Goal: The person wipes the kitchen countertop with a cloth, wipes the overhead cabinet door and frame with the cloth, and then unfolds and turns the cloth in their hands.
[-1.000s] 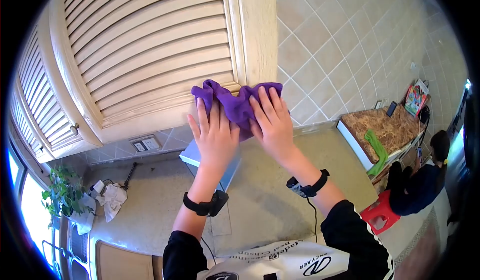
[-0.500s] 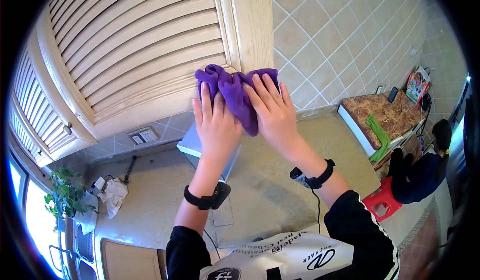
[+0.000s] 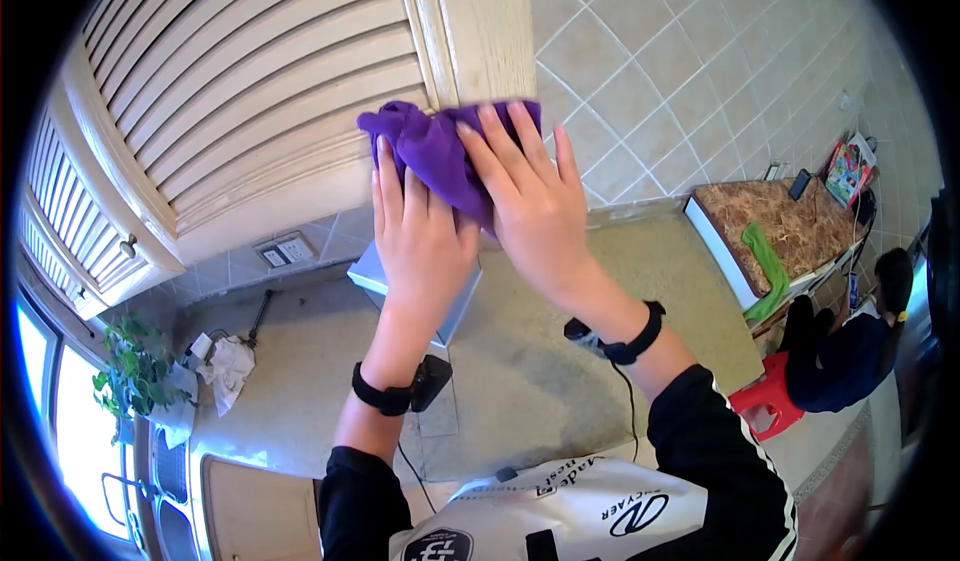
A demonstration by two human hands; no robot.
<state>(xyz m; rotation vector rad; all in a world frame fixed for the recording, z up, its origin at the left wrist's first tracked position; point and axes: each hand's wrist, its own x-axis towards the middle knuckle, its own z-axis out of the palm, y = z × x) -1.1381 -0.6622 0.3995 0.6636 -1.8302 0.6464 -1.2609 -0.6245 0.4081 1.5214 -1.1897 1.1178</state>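
Observation:
A crumpled purple cloth (image 3: pixel 432 156) lies against the lower corner of a cream louvered cabinet (image 3: pixel 300 176). My left hand (image 3: pixel 425 246) presses the cloth's left part, with some fingertips under its folds. On the right part, my right hand (image 3: pixel 535 206) holds the cloth to the cabinet with fingers extended over it. Both hands are close together, thumbs toward each other. The cabinet surface under the cloth is hidden.
Below is a countertop (image 3: pixel 540 361) with a pale box (image 3: pixel 455 306). A socket (image 3: pixel 285 251) is on the tiled wall. Left are a plant (image 3: pixel 135 366) and white bag (image 3: pixel 228 366). A green cloth (image 3: pixel 765 271) drapes over a brown-topped unit (image 3: pixel 740 211); a person (image 3: pixel 845 361) sits nearby.
Both hands and the purple cloth have shifted up and slightly left in view. The camera view has shifted a little too. The seated person's head and arm have moved.

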